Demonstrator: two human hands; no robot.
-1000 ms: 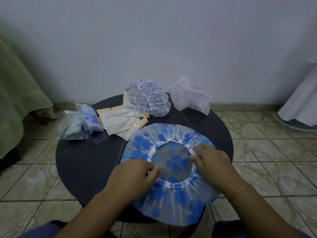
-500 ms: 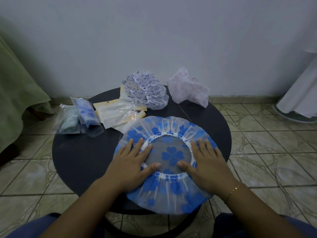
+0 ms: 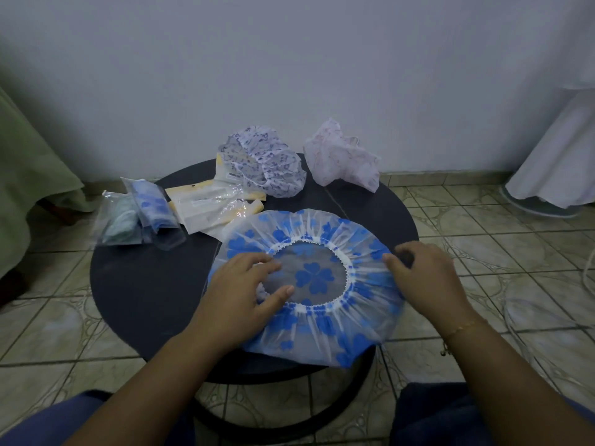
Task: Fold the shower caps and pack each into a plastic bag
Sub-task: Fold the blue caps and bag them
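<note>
Nearest the camera, two forearms reach in over dark blue trouser legs. The left hand [image 3: 244,284] lies flat, fingers spread, pressing down on the left side of the blue-flowered shower cap [image 3: 309,284], thumb across the elastic ring. The right hand [image 3: 425,278] sits at the cap's right edge with fingers curled, apparently pinching the rim there, though the fingertips are blurred and I can't be sure.

The cap is spread open-side up on the near right part of the round dark tabletop [image 3: 145,284], and its near edge hangs over the tabletop's rim. That's the worry: thin, slick plastic on a smooth top, so if the left hand lets up while the right lifts its edge for a fold, the whole cap could slide off toward the lap. The gathered elastic also wants to spring back, so a loose crease likely won't hold.

Further back on the left lie two packed bags [image 3: 141,217], overhanging the edge, then a loose pile of empty yellow-backed plastic bags [image 3: 209,204]. Behind those, a crumpled purple-print cap [image 3: 267,165] and a pink-print cap [image 3: 341,159] wait unfolded at the far rim.

Beyond is beige patterned floor tile [image 3: 483,220], a plain pale wall [image 3: 289,75], green cloth [image 3: 29,175] draped at left and white fabric [image 3: 560,149] at right.
</note>
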